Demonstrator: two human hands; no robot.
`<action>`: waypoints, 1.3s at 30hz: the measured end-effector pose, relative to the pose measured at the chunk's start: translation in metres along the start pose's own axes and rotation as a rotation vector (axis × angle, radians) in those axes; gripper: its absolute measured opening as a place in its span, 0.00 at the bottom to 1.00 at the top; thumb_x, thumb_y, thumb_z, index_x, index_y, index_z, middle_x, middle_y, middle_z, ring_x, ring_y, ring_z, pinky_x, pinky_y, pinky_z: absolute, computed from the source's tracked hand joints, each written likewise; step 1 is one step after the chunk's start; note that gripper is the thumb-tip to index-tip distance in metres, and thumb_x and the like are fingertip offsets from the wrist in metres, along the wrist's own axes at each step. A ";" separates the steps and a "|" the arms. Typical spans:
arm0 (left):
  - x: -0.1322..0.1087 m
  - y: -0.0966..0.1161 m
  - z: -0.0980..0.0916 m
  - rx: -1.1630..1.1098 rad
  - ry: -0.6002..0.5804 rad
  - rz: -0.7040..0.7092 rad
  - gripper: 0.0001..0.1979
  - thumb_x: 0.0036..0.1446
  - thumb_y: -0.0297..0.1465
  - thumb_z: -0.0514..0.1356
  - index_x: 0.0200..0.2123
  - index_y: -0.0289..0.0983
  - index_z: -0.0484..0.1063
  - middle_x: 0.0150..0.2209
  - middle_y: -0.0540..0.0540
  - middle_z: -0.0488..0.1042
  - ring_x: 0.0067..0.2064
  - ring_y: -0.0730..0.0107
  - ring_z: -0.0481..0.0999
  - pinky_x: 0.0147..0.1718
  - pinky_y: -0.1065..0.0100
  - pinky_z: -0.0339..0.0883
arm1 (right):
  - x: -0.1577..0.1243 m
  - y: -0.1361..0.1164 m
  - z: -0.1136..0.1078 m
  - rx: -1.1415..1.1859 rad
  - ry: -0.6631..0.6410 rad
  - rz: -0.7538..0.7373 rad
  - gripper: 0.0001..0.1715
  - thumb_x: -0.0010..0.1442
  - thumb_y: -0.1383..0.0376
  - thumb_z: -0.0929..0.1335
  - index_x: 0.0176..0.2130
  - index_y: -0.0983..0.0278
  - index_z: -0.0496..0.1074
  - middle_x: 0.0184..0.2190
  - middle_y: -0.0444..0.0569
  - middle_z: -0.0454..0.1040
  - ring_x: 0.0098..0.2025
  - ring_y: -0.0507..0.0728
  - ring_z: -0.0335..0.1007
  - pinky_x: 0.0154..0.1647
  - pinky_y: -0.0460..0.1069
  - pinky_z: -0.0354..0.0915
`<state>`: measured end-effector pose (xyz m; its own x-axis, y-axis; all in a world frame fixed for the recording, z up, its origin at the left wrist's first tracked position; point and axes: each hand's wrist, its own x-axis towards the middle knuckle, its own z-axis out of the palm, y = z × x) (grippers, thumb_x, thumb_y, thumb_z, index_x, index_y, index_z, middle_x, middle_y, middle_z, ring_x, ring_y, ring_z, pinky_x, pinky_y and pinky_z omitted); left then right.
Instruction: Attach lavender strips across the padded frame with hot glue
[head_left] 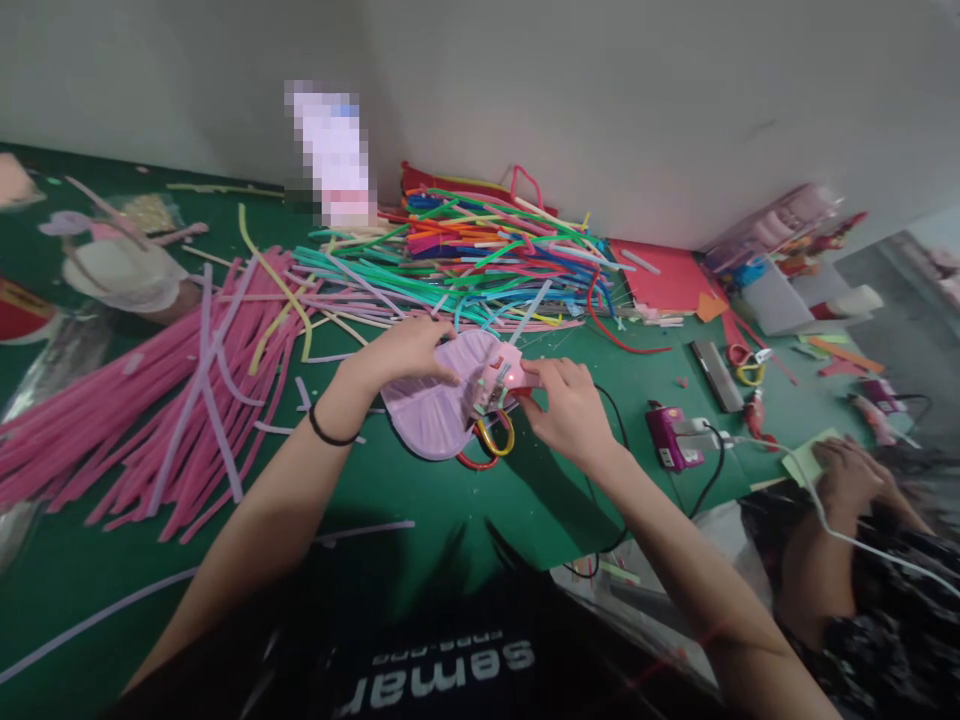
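A lilac, fan-ribbed piece (431, 415) lies on the green table at the centre. My left hand (420, 352) rests at its upper left edge, fingers curved apart from the thumb, and seems to steady it. From the right, my right hand (564, 402) is closed around the handle of a pink glue gun (504, 378) with a small red light. The gun's front overlaps the right part of the lilac piece, and its tip cannot be made out. Scissors with yellow and red handles (496, 436) lie just below the gun.
Pink pipe cleaners (187, 400) spread over the left side; multicoloured ones (487, 240) are heaped along the wall. At right are a magenta power box (673, 437) with cables, a grey bar (716, 376) and a clear bin (784, 295). Another person's hands (851, 472) are at far right.
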<state>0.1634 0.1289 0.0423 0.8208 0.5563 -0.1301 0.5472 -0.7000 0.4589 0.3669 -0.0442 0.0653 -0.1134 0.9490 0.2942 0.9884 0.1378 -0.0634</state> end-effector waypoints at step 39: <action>0.004 -0.005 0.000 -0.002 -0.054 -0.040 0.38 0.45 0.53 0.65 0.55 0.37 0.70 0.50 0.39 0.76 0.50 0.49 0.73 0.44 0.61 0.64 | 0.011 0.021 -0.008 -0.091 -0.042 0.126 0.14 0.62 0.71 0.65 0.48 0.65 0.71 0.45 0.56 0.79 0.44 0.65 0.70 0.43 0.55 0.58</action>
<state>0.1641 0.1349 0.0397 0.8061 0.5585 -0.1954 0.5791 -0.6770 0.4542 0.3871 -0.0337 0.0750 0.0100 0.9684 0.2493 0.9999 -0.0077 -0.0105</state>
